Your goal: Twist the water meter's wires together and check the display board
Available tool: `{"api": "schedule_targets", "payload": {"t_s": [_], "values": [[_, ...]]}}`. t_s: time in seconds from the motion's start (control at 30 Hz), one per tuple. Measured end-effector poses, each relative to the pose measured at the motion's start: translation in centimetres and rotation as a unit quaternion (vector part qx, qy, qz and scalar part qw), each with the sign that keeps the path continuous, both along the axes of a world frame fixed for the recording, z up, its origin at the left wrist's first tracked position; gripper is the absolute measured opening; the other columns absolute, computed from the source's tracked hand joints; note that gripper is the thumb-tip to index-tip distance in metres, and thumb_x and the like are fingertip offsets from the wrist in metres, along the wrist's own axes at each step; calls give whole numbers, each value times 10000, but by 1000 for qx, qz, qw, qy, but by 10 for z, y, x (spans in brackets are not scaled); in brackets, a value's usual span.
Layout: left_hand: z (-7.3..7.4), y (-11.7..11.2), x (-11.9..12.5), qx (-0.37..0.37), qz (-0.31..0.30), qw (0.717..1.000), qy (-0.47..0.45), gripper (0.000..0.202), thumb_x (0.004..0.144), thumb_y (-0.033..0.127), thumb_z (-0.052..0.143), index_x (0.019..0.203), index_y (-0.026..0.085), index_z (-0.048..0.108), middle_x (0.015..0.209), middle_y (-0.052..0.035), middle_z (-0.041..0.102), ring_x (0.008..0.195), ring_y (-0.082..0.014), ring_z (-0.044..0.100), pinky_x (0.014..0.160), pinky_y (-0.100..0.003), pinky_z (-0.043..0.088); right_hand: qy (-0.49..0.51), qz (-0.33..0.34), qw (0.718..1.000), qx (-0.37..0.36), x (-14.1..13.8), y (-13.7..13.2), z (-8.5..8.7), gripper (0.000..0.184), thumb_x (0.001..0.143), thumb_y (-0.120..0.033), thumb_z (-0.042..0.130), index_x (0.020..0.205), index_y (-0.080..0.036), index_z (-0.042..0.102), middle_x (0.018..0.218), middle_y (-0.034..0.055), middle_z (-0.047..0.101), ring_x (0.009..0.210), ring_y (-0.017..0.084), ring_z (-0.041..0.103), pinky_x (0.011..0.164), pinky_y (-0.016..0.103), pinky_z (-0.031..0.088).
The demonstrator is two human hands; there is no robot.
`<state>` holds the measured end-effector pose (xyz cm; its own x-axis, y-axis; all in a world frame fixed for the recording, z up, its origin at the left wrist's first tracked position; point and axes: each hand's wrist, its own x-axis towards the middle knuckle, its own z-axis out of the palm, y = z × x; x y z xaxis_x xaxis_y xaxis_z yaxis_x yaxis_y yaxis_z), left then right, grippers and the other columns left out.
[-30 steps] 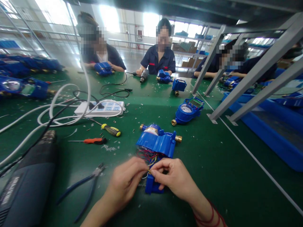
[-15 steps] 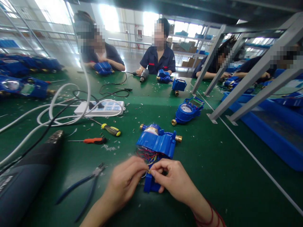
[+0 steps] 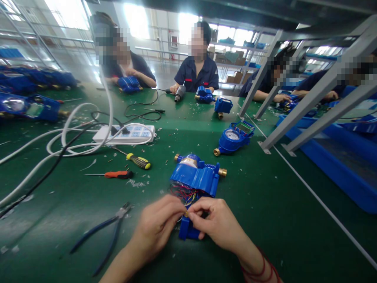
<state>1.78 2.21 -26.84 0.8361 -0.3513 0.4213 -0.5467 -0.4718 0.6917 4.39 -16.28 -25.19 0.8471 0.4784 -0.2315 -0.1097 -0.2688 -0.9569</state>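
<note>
An opened blue water meter (image 3: 196, 177) with brass end fittings lies on the green table in front of me, a bundle of red, yellow and other thin wires (image 3: 184, 194) spilling from its near side. My left hand (image 3: 157, 226) and my right hand (image 3: 218, 222) meet just below it, both pinched on the ends of those wires. A small blue housing part (image 3: 185, 232) sits under my fingers, partly hidden by them.
Blue-handled pliers (image 3: 100, 236) lie left of my hands, an orange screwdriver (image 3: 118, 174) and a yellow-black one (image 3: 138, 161) beyond. A white power strip (image 3: 126, 135) with white and black cables is further left. Another blue meter (image 3: 234, 137) lies ahead; several seated people work across the table. Blue trays (image 3: 338, 165) stand right.
The dark heat gun at the lower left has slid out of view to the left. My hands stay pinched on the wires, barely moving.
</note>
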Motion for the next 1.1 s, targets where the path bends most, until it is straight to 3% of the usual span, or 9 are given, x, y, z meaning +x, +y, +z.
{"api": "schedule_targets", "payload": {"t_s": [0.33,0.7,1.0,1.1], "values": [[1,1,-1,-6,10,1000,1,179,831,46,478,903,181,570,852,-18,572,782,-85,550,689,-176,435,29,4,999,25,1,-1,-3,244,744,-369,632,815,-147,705,678,-2,571,481,88,546,400,193,486],[3,-3,0,-10,2,1000,6,194,828,35,469,900,179,577,844,-16,576,780,-85,547,690,-176,428,43,-42,998,-11,-1,7,1,82,678,-182,610,703,-117,655,521,-43,549,365,60,518,348,144,367],[1,-3,-3,-29,5,999,18,188,835,54,470,914,196,565,876,-11,580,825,-93,550,728,-189,430,38,-106,994,-11,1,15,-6,24,655,-141,586,645,-122,596,455,-70,506,306,35,428,306,139,321],[4,-3,-4,-27,33,998,54,135,856,112,468,882,210,557,841,9,576,794,-89,540,712,-191,415,26,-118,993,-2,0,14,-6,72,693,-184,594,672,-117,613,475,-66,507,313,30,412,308,140,319]]}}
